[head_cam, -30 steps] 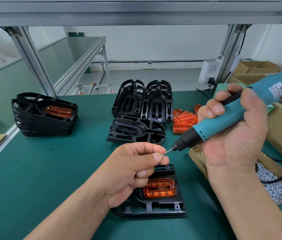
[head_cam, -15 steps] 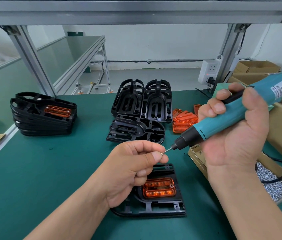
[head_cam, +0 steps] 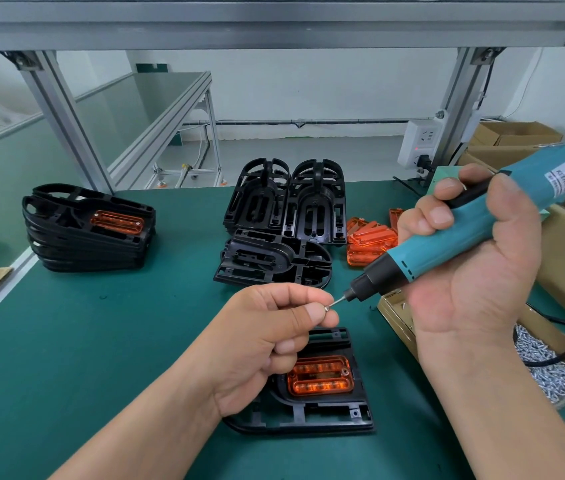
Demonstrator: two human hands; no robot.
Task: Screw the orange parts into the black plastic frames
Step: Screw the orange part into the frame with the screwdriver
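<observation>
1. At the far left of the green table (head_cam: pixel 101 341), a stack of black frames (head_cam: pixel 76 252) lies flat, and the uppermost frame has a top orange part (head_cam: pixel 117 221) fitted into it.
2. At the middle back, two upright black frames (head_cam: pixel 288 199) stand on edge side by side, with a flat black frame (head_cam: pixel 274 263) lying just in front of them.
3. In the near middle, the left hand (head_cam: pixel 267 341) is curled, its thumb and forefinger pinching a small screw (head_cam: pixel 327 308) above the table.
4. Beneath that hand and partly hidden by it, the near black frame (head_cam: pixel 309 419) lies flat with a seated orange part (head_cam: pixel 321 375) in its recess.
5. Right of the upright frames sits a pile of loose orange parts (head_cam: pixel 371 242).
6. The right hand (head_cam: pixel 475 282) is wrapped around a teal electric screwdriver (head_cam: pixel 475 233), which is tilted down to the left with its bit tip at the pinched screw.
7. At the right edge, a cardboard box (head_cam: pixel 395 323) holds a heap of silver screws (head_cam: pixel 548 365).
</observation>
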